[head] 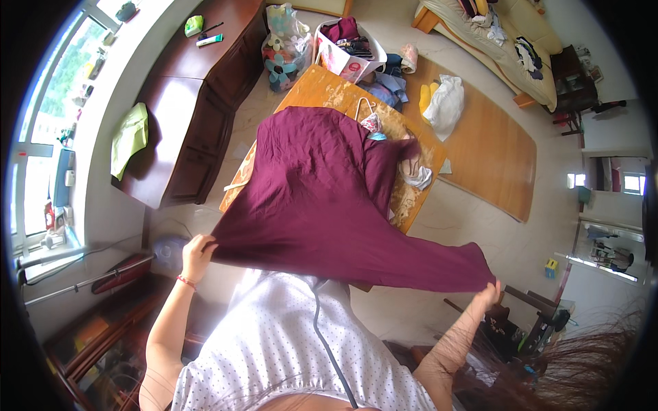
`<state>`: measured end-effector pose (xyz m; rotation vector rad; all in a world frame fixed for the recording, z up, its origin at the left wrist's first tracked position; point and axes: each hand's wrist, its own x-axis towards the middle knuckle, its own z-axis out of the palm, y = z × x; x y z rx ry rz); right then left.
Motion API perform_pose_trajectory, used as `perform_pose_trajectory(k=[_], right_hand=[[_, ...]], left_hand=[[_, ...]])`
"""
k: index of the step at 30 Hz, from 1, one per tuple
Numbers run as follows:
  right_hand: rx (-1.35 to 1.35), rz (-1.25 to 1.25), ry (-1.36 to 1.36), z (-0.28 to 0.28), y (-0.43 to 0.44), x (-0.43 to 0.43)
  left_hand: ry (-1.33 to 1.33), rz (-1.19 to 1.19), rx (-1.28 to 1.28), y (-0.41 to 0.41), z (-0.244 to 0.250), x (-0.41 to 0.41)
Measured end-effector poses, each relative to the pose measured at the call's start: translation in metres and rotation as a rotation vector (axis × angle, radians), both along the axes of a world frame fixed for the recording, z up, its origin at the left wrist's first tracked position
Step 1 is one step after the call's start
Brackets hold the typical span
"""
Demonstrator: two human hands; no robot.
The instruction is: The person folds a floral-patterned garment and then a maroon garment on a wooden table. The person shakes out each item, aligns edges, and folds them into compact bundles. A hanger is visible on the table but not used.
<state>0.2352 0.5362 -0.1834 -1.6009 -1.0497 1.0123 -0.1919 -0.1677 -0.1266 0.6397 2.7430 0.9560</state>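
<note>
A large maroon cloth garment is spread over a worn wooden table, its near side stretched between my two hands. My left hand pinches the near left corner. At the far right, my right hand grips the end of a long, narrow part that looks like a sleeve. The garment's far part lies wrinkled on the tabletop, and its near edge hangs in front of my body. Beside it on the table are a white hanger, a small patterned garment and a crumpled white cloth.
Beyond the table stand a white bin of folded clothes and a flowered plastic bag. A dark wooden cabinet runs along the left. To the right, a wooden board carries a white bag. A cream sofa stands farther back.
</note>
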Motion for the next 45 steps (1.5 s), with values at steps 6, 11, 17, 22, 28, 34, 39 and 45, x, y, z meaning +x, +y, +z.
perform_pose_trajectory(k=[6, 11, 17, 22, 28, 34, 39, 45], right_hand=[[0.522, 0.996, -0.758, 0.058, -0.150, -0.224], [0.994, 2.039, -0.828, 0.038, -0.331, -0.317], [0.877, 2.230, -0.588, -0.025, -0.400, -0.295], [0.786, 2.108, -0.371, -0.029, -0.403, -0.287], [0.626, 2.026, -0.256, -0.028, -0.406, -0.290], [0.659, 1.897, -0.340, -0.025, -0.401, -0.287], [0.684, 1.646, -0.635, -0.077, -0.374, -0.272], [0.504, 1.031, -0.779, -0.122, -0.303, -0.226]], left_hand=[[-0.107, -0.266, 0.008, 0.055, 0.000, 0.009], [-0.347, -0.318, -0.024, 0.102, 0.005, 0.017], [-0.426, -0.427, -0.377, 0.122, -0.032, 0.017], [-0.376, -0.514, -0.361, 0.113, -0.094, 0.032], [-0.377, -0.521, -0.227, 0.135, -0.082, 0.039], [-0.233, -0.309, -0.371, 0.117, -0.091, 0.045], [-0.083, -0.283, -0.219, 0.110, -0.054, 0.049], [0.030, -0.118, -0.047, 0.107, 0.000, 0.043]])
